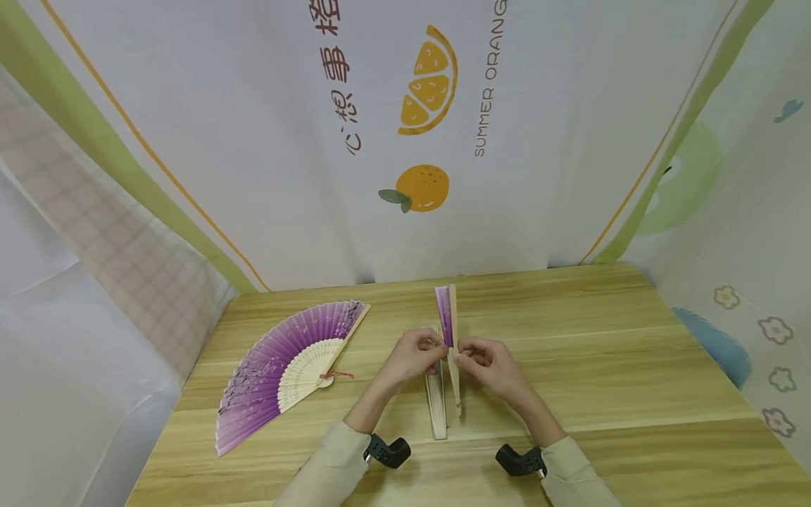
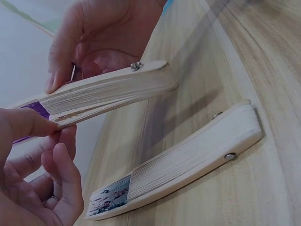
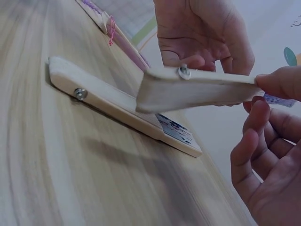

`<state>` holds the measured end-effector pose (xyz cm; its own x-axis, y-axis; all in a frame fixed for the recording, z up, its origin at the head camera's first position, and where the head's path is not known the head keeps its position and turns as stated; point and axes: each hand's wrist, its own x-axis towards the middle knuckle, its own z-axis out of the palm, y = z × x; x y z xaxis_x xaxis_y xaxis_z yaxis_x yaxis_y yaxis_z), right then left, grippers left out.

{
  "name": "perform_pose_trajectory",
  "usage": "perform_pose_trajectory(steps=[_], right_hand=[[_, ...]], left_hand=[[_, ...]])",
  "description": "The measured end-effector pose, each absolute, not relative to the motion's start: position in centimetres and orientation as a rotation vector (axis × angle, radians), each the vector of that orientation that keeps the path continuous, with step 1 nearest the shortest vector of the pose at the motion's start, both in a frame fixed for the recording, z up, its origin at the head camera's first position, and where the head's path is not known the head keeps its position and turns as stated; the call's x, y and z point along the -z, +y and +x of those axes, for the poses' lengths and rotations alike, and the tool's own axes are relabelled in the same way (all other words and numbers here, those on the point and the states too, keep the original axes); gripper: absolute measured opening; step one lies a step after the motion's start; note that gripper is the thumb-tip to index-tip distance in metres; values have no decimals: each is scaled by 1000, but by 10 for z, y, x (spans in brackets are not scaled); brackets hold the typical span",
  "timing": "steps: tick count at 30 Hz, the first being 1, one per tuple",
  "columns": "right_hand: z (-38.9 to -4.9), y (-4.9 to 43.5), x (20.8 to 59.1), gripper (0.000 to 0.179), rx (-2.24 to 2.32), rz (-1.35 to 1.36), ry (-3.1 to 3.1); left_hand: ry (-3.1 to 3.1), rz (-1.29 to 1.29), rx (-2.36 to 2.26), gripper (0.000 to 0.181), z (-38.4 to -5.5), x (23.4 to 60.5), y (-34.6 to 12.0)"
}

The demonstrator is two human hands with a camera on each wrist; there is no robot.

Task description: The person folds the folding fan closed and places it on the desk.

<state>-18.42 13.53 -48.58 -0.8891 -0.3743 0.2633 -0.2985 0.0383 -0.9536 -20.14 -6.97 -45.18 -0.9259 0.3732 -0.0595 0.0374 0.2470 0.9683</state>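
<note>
In the head view I pinch a partly closed purple fan (image 1: 453, 331) between my left hand (image 1: 413, 355) and right hand (image 1: 493, 362); a closed fan (image 1: 437, 408) lies below my left fingers, an open fan (image 1: 294, 370) well to their left. From my left wrist, thumb and finger pinch the held fan's edge, its rivet (image 2: 136, 66) beyond them. From my right wrist, thumb and finger pinch its sticks above the table (image 3: 37, 155).

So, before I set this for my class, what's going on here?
A person's left hand and right hand pinch a nearly closed purple folding fan, holding it above the wooden tabletop. A closed folding fan lies on the wood close beneath it. Off to the left, a spread-open purple floral folding fan also rests on the tabletop, with neither hand touching it.
</note>
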Motion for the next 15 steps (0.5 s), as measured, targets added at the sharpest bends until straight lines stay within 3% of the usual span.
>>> perform_pose_trajectory(steps=[15], right_hand=[[-185,134,484,15,1966,-590,2203]], left_hand=[[2188,410,-1743,13,-196,446,-70]])
